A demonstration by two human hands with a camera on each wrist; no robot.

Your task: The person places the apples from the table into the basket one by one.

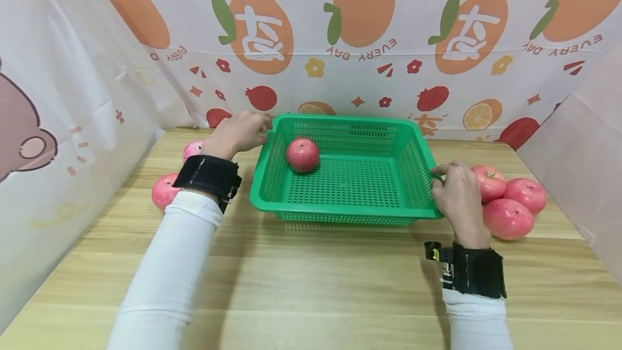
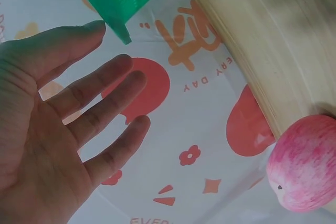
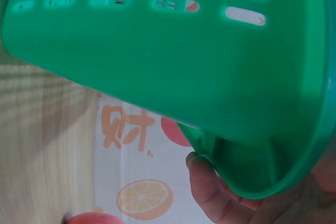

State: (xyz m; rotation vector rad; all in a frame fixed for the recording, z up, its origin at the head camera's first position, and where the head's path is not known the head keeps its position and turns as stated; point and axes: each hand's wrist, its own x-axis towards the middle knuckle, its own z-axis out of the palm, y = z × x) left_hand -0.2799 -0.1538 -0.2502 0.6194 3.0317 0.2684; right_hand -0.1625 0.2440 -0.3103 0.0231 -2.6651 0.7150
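A green perforated plastic basket (image 1: pixel 347 210) is in the middle of the head view, with one red apple (image 1: pixel 303 155) inside near its left end. My left hand (image 1: pixel 240 135) is at the back left corner of the basket. In the left wrist view its fingers (image 2: pixel 107 100) are spread apart, and the thumb tip is right beside the basket's green corner (image 2: pixel 123 3). At the other end, my right hand (image 1: pixel 457 193) grips the right rim, its fingers curled around the edge. The right wrist view shows a fingertip (image 3: pixel 202 174) under the rim's lip.
Three red apples, one at the front (image 1: pixel 508 219), sit just right of my right hand. Two more, a nearer one (image 1: pixel 164 192) and a farther one (image 1: pixel 193 149), lie left of my left forearm. Fruit-printed cloth (image 1: pixel 311 85) hangs behind the wooden table (image 1: pixel 340 285).
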